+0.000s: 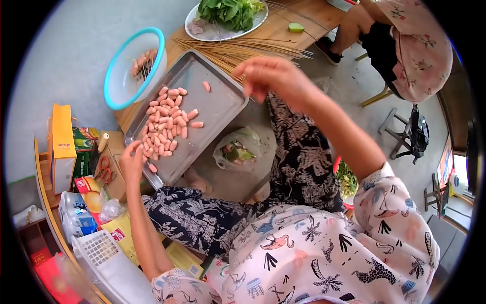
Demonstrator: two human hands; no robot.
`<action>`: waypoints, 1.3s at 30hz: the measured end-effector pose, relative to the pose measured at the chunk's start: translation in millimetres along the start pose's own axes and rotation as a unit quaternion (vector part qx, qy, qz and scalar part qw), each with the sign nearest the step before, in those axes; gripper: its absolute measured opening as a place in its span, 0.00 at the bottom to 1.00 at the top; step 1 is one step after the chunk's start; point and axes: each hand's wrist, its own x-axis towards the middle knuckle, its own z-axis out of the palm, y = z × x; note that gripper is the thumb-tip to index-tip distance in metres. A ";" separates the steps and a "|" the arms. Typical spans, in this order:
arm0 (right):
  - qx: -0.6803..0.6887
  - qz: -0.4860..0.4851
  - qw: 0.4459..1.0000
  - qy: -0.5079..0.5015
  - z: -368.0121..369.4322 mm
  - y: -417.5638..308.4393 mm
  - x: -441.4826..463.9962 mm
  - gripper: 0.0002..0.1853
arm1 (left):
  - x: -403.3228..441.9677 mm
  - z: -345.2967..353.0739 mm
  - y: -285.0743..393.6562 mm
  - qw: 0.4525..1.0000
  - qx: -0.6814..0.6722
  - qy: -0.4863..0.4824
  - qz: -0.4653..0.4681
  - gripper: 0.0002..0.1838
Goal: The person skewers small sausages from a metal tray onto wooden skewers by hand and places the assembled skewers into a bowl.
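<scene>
Many small pink sausages [164,121] lie heaped in the left part of a metal tray [223,99]; one sits apart near the tray's top. My left hand [132,161] is at the tray's left edge beside the heap, its fingers bent together; what they hold, if anything, is too small to tell. Over the tray's right corner is my right hand [266,76], blurred, with fingers curled near a bundle of thin wooden skewers [228,53]. Whether it holds a skewer cannot be made out.
A blue-rimmed bowl [107,81] with skewered sausages stands beyond the tray. Leafy greens lie on a plate [190,25]. Below hangs a plastic bag [238,149] of scraps. Scissors [105,169] and packages are at left. Another person [420,55] sits at the upper right.
</scene>
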 end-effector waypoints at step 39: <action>-0.614 0.065 0.782 0.086 -122.4 98.7 74.3 0.13 | -37.9 49.0 15.4 0.999 0.026 0.004 0.044 0.12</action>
